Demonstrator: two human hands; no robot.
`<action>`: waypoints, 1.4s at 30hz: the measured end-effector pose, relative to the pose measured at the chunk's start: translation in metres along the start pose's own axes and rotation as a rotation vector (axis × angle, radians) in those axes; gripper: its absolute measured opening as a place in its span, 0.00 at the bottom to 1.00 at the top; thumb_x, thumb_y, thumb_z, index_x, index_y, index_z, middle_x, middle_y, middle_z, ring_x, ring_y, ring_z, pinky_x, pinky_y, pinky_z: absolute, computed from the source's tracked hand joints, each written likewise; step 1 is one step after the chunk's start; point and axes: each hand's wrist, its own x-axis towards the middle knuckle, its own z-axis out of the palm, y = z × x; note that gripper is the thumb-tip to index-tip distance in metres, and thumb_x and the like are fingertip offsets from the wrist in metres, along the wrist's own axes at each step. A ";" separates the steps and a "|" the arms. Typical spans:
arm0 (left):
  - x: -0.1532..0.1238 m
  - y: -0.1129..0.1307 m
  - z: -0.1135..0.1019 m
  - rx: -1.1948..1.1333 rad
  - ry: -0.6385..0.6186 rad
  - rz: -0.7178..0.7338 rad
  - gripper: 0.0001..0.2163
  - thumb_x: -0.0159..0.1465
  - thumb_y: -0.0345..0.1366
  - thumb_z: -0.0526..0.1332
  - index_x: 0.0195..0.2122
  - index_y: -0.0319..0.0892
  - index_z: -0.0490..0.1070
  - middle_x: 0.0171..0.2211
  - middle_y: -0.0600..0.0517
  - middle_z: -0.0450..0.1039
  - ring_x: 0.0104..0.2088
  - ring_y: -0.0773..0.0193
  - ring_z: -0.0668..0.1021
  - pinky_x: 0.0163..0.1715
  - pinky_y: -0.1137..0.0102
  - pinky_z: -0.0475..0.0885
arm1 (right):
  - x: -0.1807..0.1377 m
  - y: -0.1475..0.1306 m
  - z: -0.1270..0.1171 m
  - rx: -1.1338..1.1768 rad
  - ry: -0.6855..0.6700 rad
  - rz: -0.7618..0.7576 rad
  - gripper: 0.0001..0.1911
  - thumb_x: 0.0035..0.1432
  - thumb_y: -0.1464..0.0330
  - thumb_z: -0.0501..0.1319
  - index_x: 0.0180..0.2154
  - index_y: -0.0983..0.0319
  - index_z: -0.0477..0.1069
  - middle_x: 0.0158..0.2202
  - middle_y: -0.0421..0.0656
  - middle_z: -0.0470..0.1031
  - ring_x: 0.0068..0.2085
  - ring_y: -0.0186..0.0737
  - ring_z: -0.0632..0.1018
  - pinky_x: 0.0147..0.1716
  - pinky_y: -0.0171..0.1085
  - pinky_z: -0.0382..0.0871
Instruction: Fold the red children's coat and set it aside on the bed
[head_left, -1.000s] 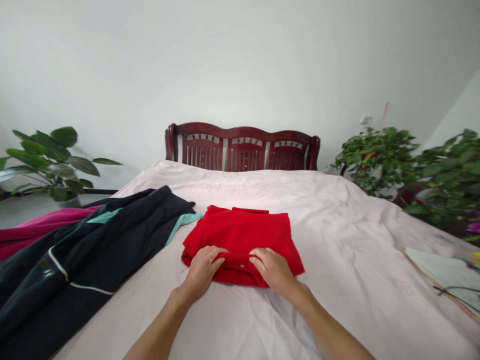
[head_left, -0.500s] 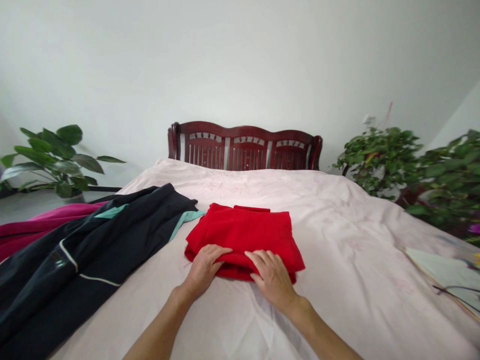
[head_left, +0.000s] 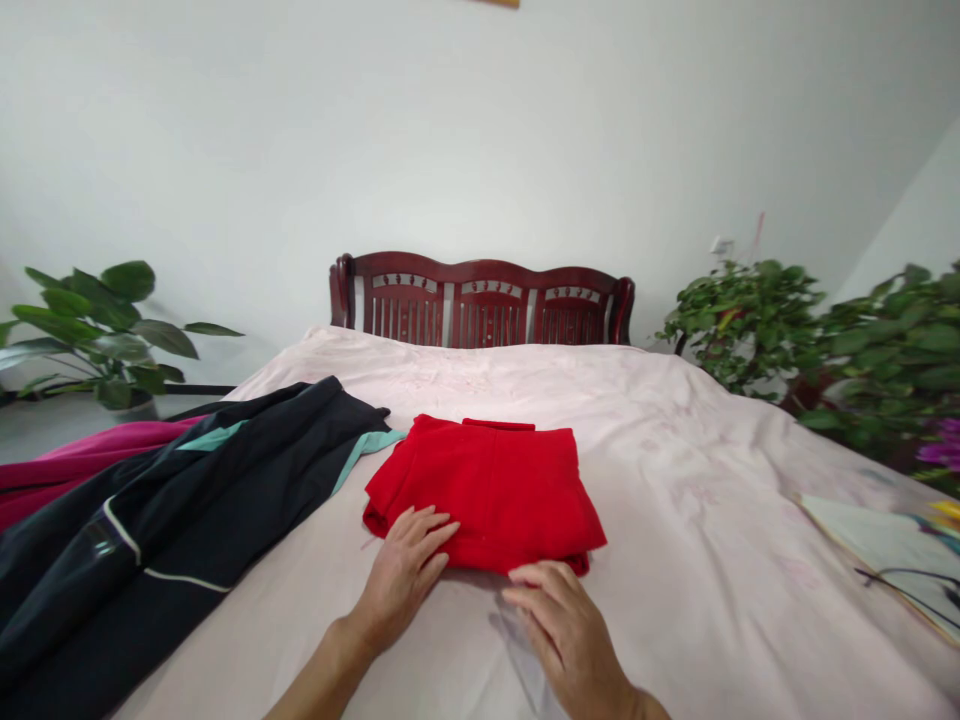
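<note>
In front of me a folded red garment (head_left: pixel 491 490) lies on the bed sheet (head_left: pixel 675 600), its exact kind hidden by the folding. My left hand (head_left: pixel 405 565) rests at its near left corner, fingers spread over the cloth. At the near right edge is my right hand (head_left: pixel 566 625), fingers loosely bent and apart, the tips at or just short of the fabric. Neither hand grips anything. To the left lies a dark garment (head_left: pixel 247 500) with teal panels and white piping.
A magenta garment (head_left: pixel 105 445) lies beyond the dark one. The wooden headboard (head_left: pixel 487 300) stands at the back. Leafy plants flank the bed, one potted plant (head_left: pixel 112 320) left and a bushy plant (head_left: pixel 742 320) right. A notebook (head_left: pixel 870 540) and glasses (head_left: pixel 915 580) lie at the right edge.
The garment's near edge, earlier held up in both hands, now lies down flat. My right hand has drawn back toward me, and both hands have let go. The view has tilted up slightly.
</note>
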 end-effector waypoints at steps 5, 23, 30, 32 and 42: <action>0.003 -0.007 0.005 0.018 0.372 -0.220 0.18 0.67 0.37 0.56 0.59 0.48 0.68 0.60 0.45 0.66 0.61 0.52 0.67 0.62 0.52 0.60 | -0.011 -0.002 0.020 0.837 -0.085 0.805 0.22 0.56 0.55 0.65 0.47 0.62 0.75 0.41 0.49 0.78 0.40 0.44 0.79 0.38 0.41 0.73; 0.011 -0.037 -0.012 -1.256 0.508 -0.892 0.30 0.57 0.46 0.68 0.59 0.45 0.63 0.49 0.47 0.74 0.31 0.68 0.78 0.29 0.73 0.75 | 0.070 0.000 0.075 1.635 0.688 1.279 0.24 0.46 0.61 0.70 0.44 0.58 0.68 0.37 0.42 0.76 0.40 0.40 0.79 0.46 0.41 0.74; 0.010 -0.027 -0.010 -1.399 0.437 -0.902 0.25 0.59 0.54 0.62 0.50 0.42 0.67 0.43 0.47 0.76 0.33 0.63 0.80 0.34 0.66 0.77 | 0.065 0.019 0.073 1.528 0.564 1.102 0.29 0.50 0.49 0.67 0.50 0.55 0.67 0.47 0.46 0.77 0.49 0.47 0.78 0.47 0.47 0.76; 0.010 -0.027 -0.009 -1.328 0.432 -0.950 0.26 0.59 0.57 0.61 0.49 0.42 0.67 0.42 0.48 0.76 0.32 0.62 0.80 0.34 0.65 0.77 | 0.067 0.016 0.078 1.509 0.614 1.105 0.32 0.50 0.49 0.67 0.55 0.53 0.65 0.51 0.45 0.77 0.50 0.48 0.78 0.45 0.48 0.77; 0.010 -0.012 0.001 -1.313 0.354 -1.002 0.19 0.57 0.40 0.69 0.44 0.44 0.63 0.39 0.49 0.78 0.34 0.63 0.81 0.34 0.68 0.77 | 0.101 0.035 0.072 1.608 0.928 0.898 0.29 0.45 0.66 0.66 0.52 0.57 0.70 0.46 0.41 0.81 0.51 0.47 0.78 0.52 0.47 0.75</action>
